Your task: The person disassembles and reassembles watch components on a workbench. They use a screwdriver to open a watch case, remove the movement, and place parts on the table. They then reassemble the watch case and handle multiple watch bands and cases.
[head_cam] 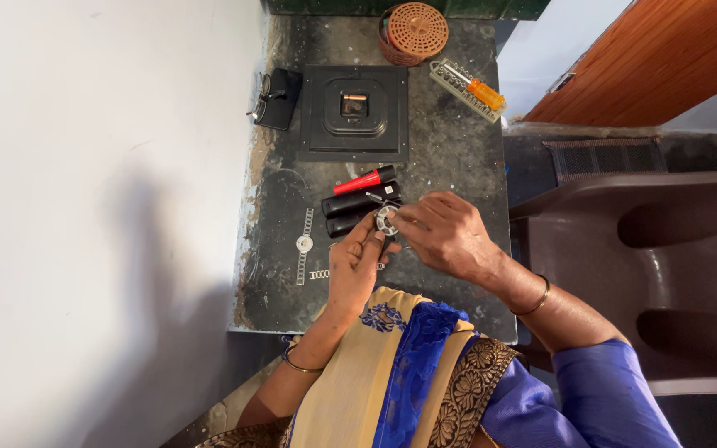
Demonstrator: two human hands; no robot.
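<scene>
Both forearms extend from the near edge toward the centre, converging there. The left hand (352,267) is raised with the palm turned rightward, fingers curled and fingertips pointing far. The right hand (444,232) enters from the right, back facing up, fingers bent leftward so that its fingertips meet those of the left hand. Each wrist carries a thin bangle. Both hands are closed in a pinch.

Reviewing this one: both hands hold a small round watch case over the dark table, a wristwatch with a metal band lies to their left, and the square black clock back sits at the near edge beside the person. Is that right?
Not quite. In the head view the square black clock back lies at the far end of the dark table, not the near edge. The rest holds: left hand and right hand hold the small round watch case, and the wristwatch lies to their left.
</scene>
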